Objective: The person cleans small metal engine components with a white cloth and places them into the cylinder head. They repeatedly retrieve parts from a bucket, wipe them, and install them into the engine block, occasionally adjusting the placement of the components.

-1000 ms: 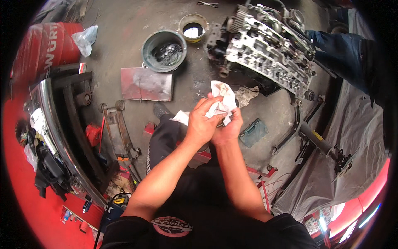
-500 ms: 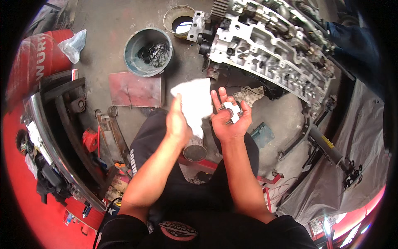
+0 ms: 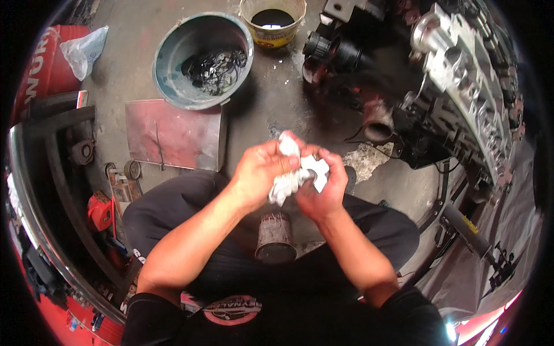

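My left hand (image 3: pixel 251 173) is closed round a bunched white cloth (image 3: pixel 284 187), part of which sticks up past the fingers. In my right hand (image 3: pixel 330 196) sits a small silvery metal cap with a half-round notch, a bearing cap (image 3: pixel 317 173) by its shape. The cloth presses against the near side of this cap, so the two hands almost meet in front of my body. My right fingers curl behind the cap and are partly hidden and slightly blurred.
An engine with a bare metal cylinder head (image 3: pixel 461 75) stands at the right. Ahead are a grey-green bucket (image 3: pixel 164 63) of dark parts and a yellow tub (image 3: pixel 274 41) of dark liquid. A red panel (image 3: pixel 184 135) lies left. Between my legs stands a metal can (image 3: pixel 274 230).
The hands have come together; the spread cloth is now bunched against the cap. My right fingers have closed round the cap. The view has shifted, with the engine farther right.
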The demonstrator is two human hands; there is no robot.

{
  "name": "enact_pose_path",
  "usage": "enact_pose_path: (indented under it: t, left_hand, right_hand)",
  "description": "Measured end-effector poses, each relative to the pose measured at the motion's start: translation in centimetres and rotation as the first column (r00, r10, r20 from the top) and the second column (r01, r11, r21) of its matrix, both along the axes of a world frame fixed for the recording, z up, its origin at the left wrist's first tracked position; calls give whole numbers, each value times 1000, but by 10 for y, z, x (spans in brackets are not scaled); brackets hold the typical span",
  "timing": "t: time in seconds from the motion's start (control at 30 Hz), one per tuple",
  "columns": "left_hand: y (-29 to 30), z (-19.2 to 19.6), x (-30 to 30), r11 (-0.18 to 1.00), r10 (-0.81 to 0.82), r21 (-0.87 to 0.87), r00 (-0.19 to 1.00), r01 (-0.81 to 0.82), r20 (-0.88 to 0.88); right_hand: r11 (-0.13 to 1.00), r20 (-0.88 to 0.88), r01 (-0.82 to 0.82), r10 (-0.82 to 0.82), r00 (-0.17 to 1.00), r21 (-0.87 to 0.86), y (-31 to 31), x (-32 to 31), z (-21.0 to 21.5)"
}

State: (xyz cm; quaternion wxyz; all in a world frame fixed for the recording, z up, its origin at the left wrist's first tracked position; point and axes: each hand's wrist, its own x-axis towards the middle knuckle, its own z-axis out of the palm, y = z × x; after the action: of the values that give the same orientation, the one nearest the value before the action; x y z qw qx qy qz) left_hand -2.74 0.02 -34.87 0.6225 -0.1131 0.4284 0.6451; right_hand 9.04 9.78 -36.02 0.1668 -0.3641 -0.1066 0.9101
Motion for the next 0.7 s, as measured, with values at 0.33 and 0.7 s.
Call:
enact_pose_path:
  t: [0.33,0.7]
  left_hand:
    - [-24,-1,-5,991,37,-110,944,-77,-328]
    - [-58,67,23,885,432,349,824,-308,-366]
  right_hand:
    - [366,421,-398,18,907,841,-40,-2,-8]
    - [983,-171,-118,141,975,137,-29,18,34]
